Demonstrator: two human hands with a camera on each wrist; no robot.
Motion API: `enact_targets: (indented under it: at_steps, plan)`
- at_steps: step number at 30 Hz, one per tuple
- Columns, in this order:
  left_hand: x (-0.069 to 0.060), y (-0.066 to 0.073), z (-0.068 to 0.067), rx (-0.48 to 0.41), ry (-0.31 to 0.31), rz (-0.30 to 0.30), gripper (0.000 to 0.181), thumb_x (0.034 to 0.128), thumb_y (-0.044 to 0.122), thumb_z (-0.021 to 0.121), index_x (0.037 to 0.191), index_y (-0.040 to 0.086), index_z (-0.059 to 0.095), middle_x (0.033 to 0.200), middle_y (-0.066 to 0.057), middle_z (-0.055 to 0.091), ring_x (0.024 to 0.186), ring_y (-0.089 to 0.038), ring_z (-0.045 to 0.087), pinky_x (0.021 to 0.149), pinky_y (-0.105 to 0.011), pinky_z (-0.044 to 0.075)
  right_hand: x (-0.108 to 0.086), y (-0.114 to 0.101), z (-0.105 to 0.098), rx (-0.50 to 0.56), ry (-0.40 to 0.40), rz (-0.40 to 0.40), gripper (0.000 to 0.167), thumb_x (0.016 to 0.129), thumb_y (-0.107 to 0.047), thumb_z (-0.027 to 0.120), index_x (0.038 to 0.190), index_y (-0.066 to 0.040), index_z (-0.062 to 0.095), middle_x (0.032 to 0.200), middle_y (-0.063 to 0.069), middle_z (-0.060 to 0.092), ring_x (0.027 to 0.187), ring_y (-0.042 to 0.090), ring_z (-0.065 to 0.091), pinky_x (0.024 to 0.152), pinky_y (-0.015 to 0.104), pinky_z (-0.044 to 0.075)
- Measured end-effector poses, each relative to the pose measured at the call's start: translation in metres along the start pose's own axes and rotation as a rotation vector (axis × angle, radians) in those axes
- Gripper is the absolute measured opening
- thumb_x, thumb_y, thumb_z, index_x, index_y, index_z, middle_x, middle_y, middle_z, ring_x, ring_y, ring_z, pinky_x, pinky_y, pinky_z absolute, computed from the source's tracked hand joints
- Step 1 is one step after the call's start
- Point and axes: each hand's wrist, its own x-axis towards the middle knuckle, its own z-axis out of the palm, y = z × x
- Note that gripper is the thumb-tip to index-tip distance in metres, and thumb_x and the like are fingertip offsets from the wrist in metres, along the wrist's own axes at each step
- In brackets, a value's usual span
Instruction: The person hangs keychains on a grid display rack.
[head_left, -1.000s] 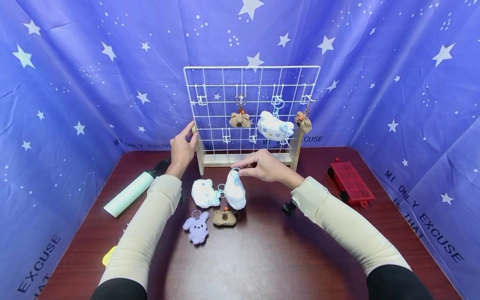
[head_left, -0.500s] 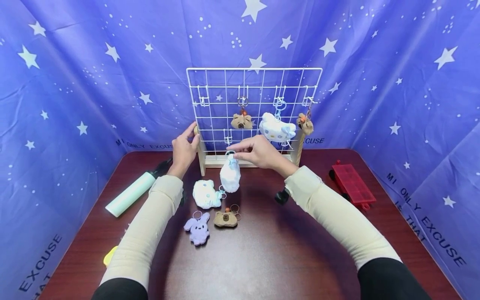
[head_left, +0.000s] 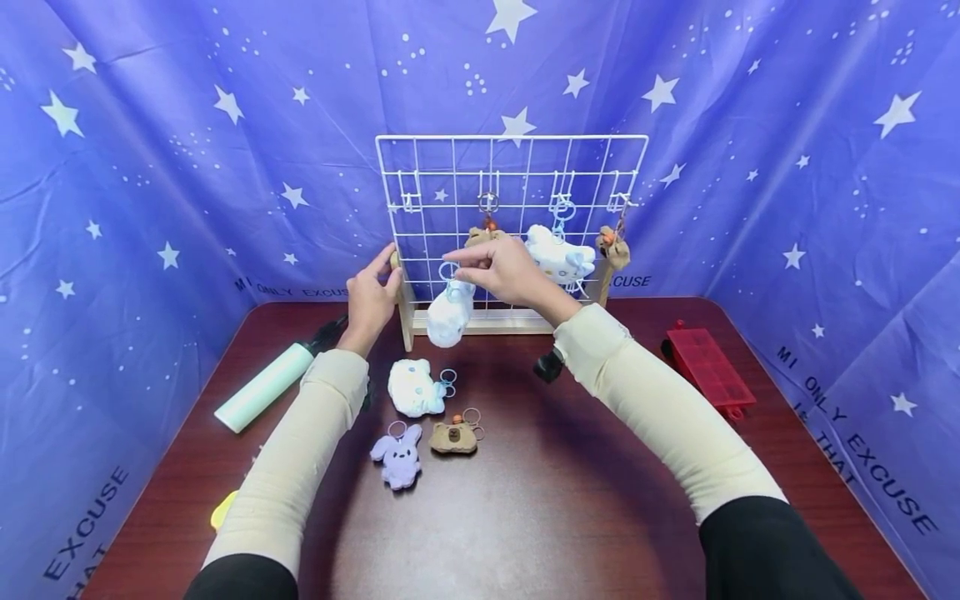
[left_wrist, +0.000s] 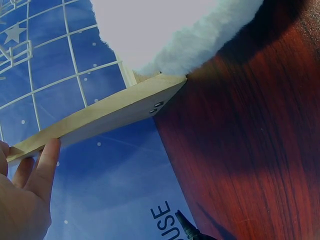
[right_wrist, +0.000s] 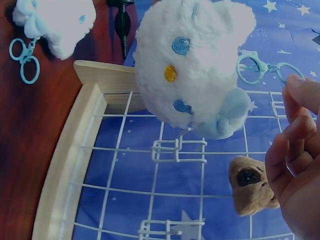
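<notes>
My right hand [head_left: 506, 268] pinches the light blue ring [head_left: 449, 271] of a white plush keychain [head_left: 450, 317], which hangs in front of the lower left of the white wire rack [head_left: 512, 136]. The right wrist view shows the plush's face [right_wrist: 192, 60] near a wire hook [right_wrist: 179, 151]. My left hand [head_left: 369, 302] grips the rack's wooden side post; in the left wrist view its fingers [left_wrist: 48, 157] rest against the post [left_wrist: 100, 106]. On the rack hang a brown plush [head_left: 480, 236], partly behind my right hand, a white plush [head_left: 558, 254] and another brown one [head_left: 612, 247].
On the table lie a white plush [head_left: 415, 388], a purple rabbit plush [head_left: 400, 458] and a brown plush [head_left: 453, 438]. A pale green bottle-like object [head_left: 264, 388] and a yellow object [head_left: 223, 510] are at the left, a red compartment tray [head_left: 708, 367] at the right.
My right hand has lifted the white plush from just above the table, up and to the left, to the rack's lower left. My left hand has stayed on the post.
</notes>
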Motion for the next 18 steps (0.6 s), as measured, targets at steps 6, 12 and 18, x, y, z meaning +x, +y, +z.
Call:
enact_targets:
  at_steps: [6,12,18]
  plan:
    - [0.002,0.001,0.002,0.024,-0.015,-0.004,0.046,0.0993,0.024,0.066,0.144,0.029,0.059,0.116,-0.012,0.076,0.094,-0.032,0.073,0.081,-0.045,0.062,0.013,-0.009,-0.007,-0.062,0.034,0.048,0.027,0.093,-0.019,0.075,0.12,-0.017,0.077,0.085,0.006,0.077,0.067,0.012,0.06,0.058,0.023,0.047]
    - [0.002,0.001,0.0,0.026,-0.02,-0.016,0.047,0.1003,0.025,0.065,0.146,0.032,0.057,0.122,-0.012,0.074,0.09,-0.03,0.074,0.07,-0.043,0.064,0.031,-0.019,-0.01,-0.088,0.063,0.059,0.028,0.095,-0.022,0.073,0.122,-0.019,0.076,0.097,0.004,0.08,0.078,0.013,0.068,0.067,0.026,0.053]
    - [0.0,-0.002,0.0,0.021,-0.025,-0.024,0.047,0.1001,0.022,0.065,0.145,0.031,0.058,0.121,-0.013,0.075,0.092,-0.03,0.074,0.075,-0.044,0.062,0.048,-0.024,-0.003,-0.082,0.109,0.044,0.028,0.094,-0.018,0.074,0.122,-0.018,0.077,0.105,0.007,0.08,0.086,0.015,0.073,0.075,0.027,0.055]
